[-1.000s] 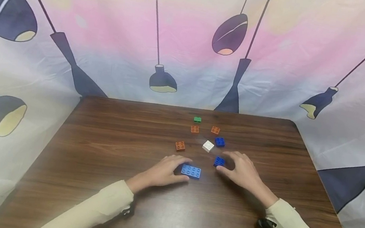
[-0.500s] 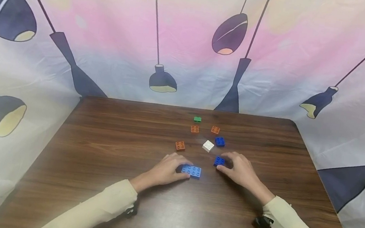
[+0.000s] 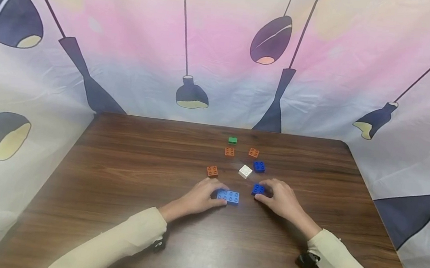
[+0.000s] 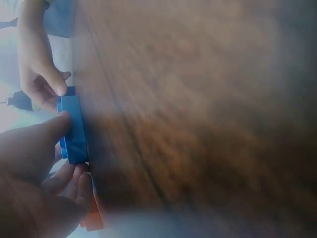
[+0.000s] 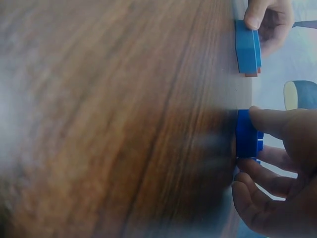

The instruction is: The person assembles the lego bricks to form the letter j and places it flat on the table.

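My left hand (image 3: 202,196) grips a long light blue building brick (image 3: 230,197) by its left end, thumb on the near side and fingers on the far side. In the left wrist view the light blue brick (image 4: 75,130) lies on the tabletop, studs facing away from it. To the right, my right hand (image 3: 280,199) pinches a small dark blue brick (image 3: 258,190) between thumb and fingers. In the right wrist view this dark blue brick (image 5: 246,134) also rests on the wood. A short gap separates the two held bricks.
Beyond the hands lie a white brick (image 3: 245,171), another dark blue brick (image 3: 259,166) and an orange-brown brick (image 3: 212,171). Farther back are two orange bricks, one left (image 3: 229,152) and one right (image 3: 254,152), and a green brick (image 3: 232,140). A patterned cloth (image 3: 226,41) surrounds the wooden table (image 3: 136,151).
My left hand has closed on the light blue brick and slid it slightly away from me and to the right. My right hand has closed in on the dark blue brick, which stays in place.
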The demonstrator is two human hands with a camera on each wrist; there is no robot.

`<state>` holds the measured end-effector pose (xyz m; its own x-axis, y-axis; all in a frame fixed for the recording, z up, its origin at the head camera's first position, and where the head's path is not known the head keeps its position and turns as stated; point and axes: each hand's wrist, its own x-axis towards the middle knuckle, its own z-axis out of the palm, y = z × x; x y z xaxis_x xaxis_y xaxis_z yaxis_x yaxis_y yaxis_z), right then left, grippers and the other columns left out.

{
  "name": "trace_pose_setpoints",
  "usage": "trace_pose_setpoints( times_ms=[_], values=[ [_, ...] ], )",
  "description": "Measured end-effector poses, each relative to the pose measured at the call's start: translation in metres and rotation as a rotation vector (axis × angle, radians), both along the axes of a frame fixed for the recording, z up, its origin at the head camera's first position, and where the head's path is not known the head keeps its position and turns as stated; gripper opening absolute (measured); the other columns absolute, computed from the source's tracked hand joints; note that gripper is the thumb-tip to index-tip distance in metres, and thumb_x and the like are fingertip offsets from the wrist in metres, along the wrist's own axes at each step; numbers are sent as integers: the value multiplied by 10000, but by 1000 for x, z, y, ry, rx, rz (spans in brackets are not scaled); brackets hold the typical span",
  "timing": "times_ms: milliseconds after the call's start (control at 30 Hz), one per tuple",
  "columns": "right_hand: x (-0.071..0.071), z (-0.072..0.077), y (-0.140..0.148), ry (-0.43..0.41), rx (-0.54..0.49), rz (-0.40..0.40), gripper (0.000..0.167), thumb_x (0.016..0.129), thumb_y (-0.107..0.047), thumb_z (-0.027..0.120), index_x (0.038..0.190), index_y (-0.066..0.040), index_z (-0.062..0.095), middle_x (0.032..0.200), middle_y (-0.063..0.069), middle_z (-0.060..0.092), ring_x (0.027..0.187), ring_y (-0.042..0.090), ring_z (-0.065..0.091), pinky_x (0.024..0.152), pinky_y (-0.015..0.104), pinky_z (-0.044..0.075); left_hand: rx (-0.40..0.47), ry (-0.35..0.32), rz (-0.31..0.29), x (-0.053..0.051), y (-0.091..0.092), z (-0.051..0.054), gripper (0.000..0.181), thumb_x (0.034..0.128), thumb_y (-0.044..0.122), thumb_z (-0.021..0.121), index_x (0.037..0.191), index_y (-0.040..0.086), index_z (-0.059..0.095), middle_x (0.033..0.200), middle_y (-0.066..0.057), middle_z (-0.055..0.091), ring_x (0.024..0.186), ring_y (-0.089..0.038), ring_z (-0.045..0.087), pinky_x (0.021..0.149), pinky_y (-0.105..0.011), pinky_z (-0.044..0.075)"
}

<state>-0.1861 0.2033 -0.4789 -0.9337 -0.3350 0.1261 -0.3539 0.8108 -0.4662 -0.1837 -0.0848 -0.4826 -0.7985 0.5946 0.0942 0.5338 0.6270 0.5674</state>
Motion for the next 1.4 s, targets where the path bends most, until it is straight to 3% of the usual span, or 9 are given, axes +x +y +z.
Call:
trace_pose_setpoints(
  times_ms=[533, 833, 1400],
  values=[
    [-5, 9, 1, 20, -43, 27, 397, 889, -246, 812, 1226, -63, 709, 1156, 119, 713, 1090, 324, 660, 912, 543, 524, 34, 31, 21, -6, 3, 0, 388, 914, 254, 780, 1237, 54, 699, 1196, -101, 724, 1145, -279, 633, 1023, -472, 468],
    [-4, 17, -6, 4, -86, 38, 405, 907, -271, 795, 1259, -92, 702, 1258, 140, 692, 1183, 354, 639, 967, 560, 508, 46, 27, 28, -7, 3, -2, 385, 914, 260, 781, 1235, 62, 704, 1200, -91, 724, 1158, -281, 628, 1033, -481, 457],
    [2, 26, -25, -6, -125, 86, 399, 897, -246, 808, 1257, -112, 704, 1214, 86, 723, 1108, 287, 678, 928, 515, 536, 29, 11, 32, -9, 3, -2, 399, 925, 305, 767, 1250, 82, 703, 1207, -64, 725, 1160, -253, 632, 1031, -468, 461]
  ],
)
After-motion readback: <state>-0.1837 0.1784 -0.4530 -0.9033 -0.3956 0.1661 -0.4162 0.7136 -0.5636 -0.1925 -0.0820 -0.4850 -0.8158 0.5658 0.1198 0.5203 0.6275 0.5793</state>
